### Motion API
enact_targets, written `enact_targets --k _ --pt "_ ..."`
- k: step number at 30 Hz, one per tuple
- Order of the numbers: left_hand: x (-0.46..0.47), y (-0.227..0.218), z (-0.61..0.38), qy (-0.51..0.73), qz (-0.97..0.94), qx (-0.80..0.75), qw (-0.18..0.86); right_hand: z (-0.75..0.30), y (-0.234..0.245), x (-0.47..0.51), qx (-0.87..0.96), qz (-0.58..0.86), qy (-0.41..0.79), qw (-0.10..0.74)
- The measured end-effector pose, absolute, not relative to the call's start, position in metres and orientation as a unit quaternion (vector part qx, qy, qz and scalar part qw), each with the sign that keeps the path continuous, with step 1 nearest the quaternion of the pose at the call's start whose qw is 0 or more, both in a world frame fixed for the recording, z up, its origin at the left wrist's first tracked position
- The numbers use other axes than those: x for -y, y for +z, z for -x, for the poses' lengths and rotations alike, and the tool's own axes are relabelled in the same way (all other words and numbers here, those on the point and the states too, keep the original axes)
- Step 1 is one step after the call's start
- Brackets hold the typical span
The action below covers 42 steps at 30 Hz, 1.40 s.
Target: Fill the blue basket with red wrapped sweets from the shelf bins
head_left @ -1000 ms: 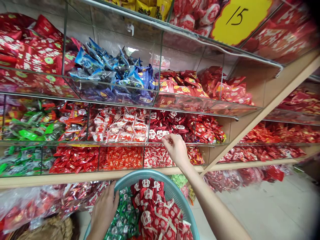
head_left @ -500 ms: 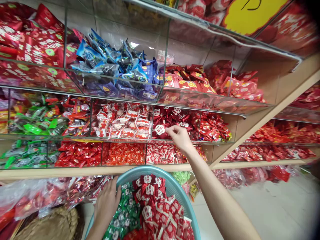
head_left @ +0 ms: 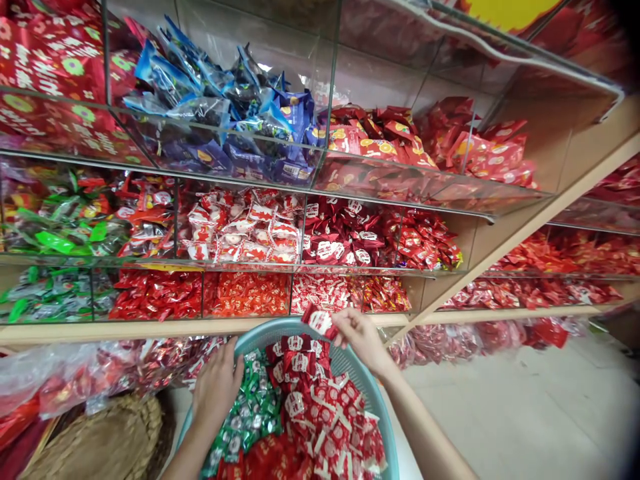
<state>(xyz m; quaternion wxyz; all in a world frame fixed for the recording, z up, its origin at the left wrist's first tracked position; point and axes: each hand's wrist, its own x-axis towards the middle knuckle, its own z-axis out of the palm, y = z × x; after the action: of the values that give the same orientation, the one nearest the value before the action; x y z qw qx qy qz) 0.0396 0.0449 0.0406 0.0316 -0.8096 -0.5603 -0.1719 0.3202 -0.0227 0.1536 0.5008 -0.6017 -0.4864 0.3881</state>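
Observation:
My right hand pinches a dark red candy packet with a white label just above the far rim of a teal plastic basket. My left hand grips the basket's left rim, fingers curled over the edge. Inside the basket lie several red and white packets and green wrapped candies. Straight ahead on the shelf is the clear bin of matching dark red packets.
Clear acrylic bins on wooden shelves hold blue packets, green candies, red and white candies and other red sweets. A woven basket sits at the lower left. Grey floor opens to the right.
My right hand has come down from the dark red bin to the basket's far rim, carrying one packet. The view tilted downward. My left hand stays on the rim.

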Motion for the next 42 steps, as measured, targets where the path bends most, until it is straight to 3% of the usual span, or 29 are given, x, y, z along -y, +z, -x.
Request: enact_targets --k 4,9,16,20,24,30,33,36,42 --pt "-0.044 0.041 -0.039 -0.172 0.81 0.56 0.029 -0.298 0.107 -0.009 0.544 0.625 0.401 0.391" --pt "-0.044 0.042 -0.039 -0.164 0.808 0.565 0.027 -0.274 0.085 -0.046 0.621 0.663 0.36 0.214" --pt "-0.045 0.04 -0.038 -0.168 0.806 0.567 0.025 -0.256 0.084 -0.055 0.622 0.72 0.257 0.169" --pt "-0.048 0.035 -0.035 -0.171 0.809 0.562 0.029 -0.265 0.107 -0.04 0.629 0.739 0.179 0.161" --pt "-0.05 0.03 -0.034 -0.164 0.81 0.561 0.038 -0.295 0.159 -0.022 0.654 0.702 0.136 0.245" --pt "-0.051 0.031 -0.035 -0.151 0.808 0.568 0.027 -0.359 0.234 -0.023 0.543 0.691 0.043 0.476" --pt "-0.051 0.032 -0.034 -0.145 0.807 0.573 0.021 -0.38 0.248 -0.032 0.393 0.643 0.229 0.616" --pt "-0.051 0.032 -0.034 -0.145 0.809 0.57 0.021 -0.387 0.254 -0.04 0.235 0.562 0.412 0.677" --pt "-0.052 0.034 -0.036 -0.155 0.809 0.567 0.017 -0.383 0.268 -0.057 0.134 0.526 0.454 0.707"
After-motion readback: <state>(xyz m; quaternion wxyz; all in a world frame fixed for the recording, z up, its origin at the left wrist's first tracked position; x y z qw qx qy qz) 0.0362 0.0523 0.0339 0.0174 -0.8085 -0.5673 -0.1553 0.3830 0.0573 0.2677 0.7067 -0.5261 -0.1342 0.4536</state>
